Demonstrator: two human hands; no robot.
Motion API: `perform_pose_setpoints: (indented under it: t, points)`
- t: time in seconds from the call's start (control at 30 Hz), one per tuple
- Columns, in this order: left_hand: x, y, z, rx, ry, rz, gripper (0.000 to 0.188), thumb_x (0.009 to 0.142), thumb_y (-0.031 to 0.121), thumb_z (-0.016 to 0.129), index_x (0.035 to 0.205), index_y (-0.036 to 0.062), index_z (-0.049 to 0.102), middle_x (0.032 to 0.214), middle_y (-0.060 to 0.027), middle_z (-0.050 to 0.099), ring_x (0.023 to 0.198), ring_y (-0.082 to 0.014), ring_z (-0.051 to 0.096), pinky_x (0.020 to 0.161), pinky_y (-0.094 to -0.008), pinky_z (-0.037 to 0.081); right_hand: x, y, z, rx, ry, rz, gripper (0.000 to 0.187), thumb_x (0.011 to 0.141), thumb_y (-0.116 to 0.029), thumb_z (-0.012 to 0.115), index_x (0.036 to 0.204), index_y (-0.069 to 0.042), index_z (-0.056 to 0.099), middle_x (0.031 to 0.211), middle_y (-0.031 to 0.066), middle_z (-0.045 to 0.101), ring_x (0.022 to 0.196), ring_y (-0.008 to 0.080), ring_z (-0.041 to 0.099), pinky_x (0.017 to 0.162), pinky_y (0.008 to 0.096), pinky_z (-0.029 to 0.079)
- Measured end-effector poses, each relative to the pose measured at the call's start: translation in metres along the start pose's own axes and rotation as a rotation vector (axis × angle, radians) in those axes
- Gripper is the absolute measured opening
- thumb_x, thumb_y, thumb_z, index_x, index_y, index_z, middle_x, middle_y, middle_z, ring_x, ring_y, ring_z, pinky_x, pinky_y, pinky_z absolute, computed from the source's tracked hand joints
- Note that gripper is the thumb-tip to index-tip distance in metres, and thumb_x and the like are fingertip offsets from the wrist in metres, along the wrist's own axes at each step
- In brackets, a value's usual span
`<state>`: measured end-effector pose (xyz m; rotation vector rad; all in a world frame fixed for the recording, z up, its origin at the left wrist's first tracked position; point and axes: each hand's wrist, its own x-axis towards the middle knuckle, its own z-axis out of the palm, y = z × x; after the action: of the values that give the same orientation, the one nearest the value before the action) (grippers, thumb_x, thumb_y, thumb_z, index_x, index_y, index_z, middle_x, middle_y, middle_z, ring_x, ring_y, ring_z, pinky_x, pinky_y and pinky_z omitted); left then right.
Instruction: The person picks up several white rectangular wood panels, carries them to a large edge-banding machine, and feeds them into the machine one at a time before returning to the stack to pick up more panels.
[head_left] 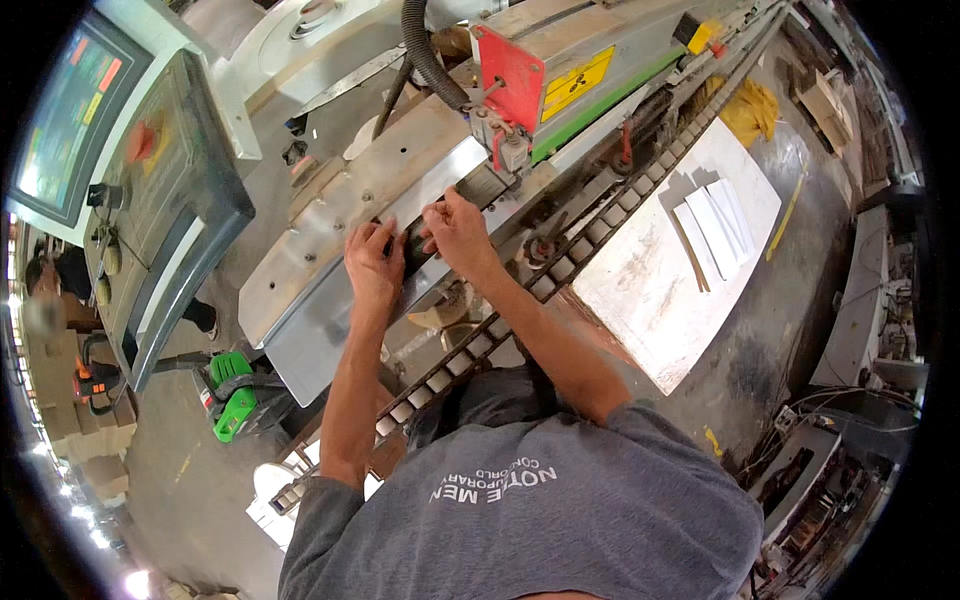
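Observation:
Both my hands reach into a dark gap along the metal guide plate of a long machine. My left hand is closed, fingers curled at the near side of the gap. A little farther along, my right hand is also closed, its fingers bent down into the same gap. What the fingers grip, if anything, is hidden by the hands. Just beyond my right hand is a small metal block assembly below a red plate. A chain track with pale pads runs alongside, on my side of the gap.
At the left stands a control panel with a lit screen. A green part juts out at the lower left. White strips lie on a white board to the right. A black ribbed hose hangs above.

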<state>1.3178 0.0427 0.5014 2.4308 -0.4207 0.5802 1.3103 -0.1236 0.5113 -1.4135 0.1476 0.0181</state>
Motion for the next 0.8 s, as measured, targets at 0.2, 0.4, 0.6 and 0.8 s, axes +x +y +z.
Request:
perform_pose_setpoints:
  t: [0.2,0.4,0.6,0.8]
  points:
    - [0.038,0.038,0.05,0.023,-0.091,0.027,0.021,0.08,0.011,0.074,0.101,0.0062,0.075,0.083,-0.0125,0.066,0.083,-0.0332,0.061,0.08,-0.0433,0.049,0.015,0.0,-0.045,-0.182,0.107,-0.064,0.039,0.095,-0.014,0.055,0.122,0.012,0.047,0.078,0.0131,0.065,0.064,0.0208,0.065,0.06,0.0352,0.054]
    - [0.054,0.038,0.096,-0.206,-0.048,-0.002,0.028,0.078,0.003,0.076,0.105,0.0032,0.074,0.083,-0.0142,0.069,0.079,-0.0322,0.062,0.076,-0.0406,0.05,-0.084,-0.024,-0.086,-0.27,0.104,-0.39,0.046,0.091,-0.004,0.064,0.137,-0.006,0.055,0.092,0.013,0.069,0.082,0.0228,0.067,0.072,0.0354,0.054]
    - [0.051,0.1,0.059,-0.214,-0.09,-0.078,0.025,0.084,0.006,0.074,0.109,0.0024,0.074,0.08,-0.0125,0.067,0.073,-0.0279,0.061,0.075,-0.0386,0.05,-0.116,-0.002,-0.265,-0.893,0.689,-0.314,0.043,0.086,-0.01,0.075,0.127,-0.008,0.063,0.114,0.0147,0.064,0.096,0.0246,0.063,0.076,0.0347,0.057]
    - [0.003,0.085,0.036,-0.184,-0.078,0.015,0.022,0.083,0.004,0.073,0.104,0.0009,0.074,0.08,-0.0114,0.066,0.072,-0.0253,0.062,0.066,-0.0343,0.051,-0.131,0.035,-0.395,-1.608,0.621,0.098,0.068,0.08,-0.018,0.078,0.139,0.0,0.05,0.137,0.0177,0.046,0.12,0.036,0.045,0.1,0.0488,0.041]
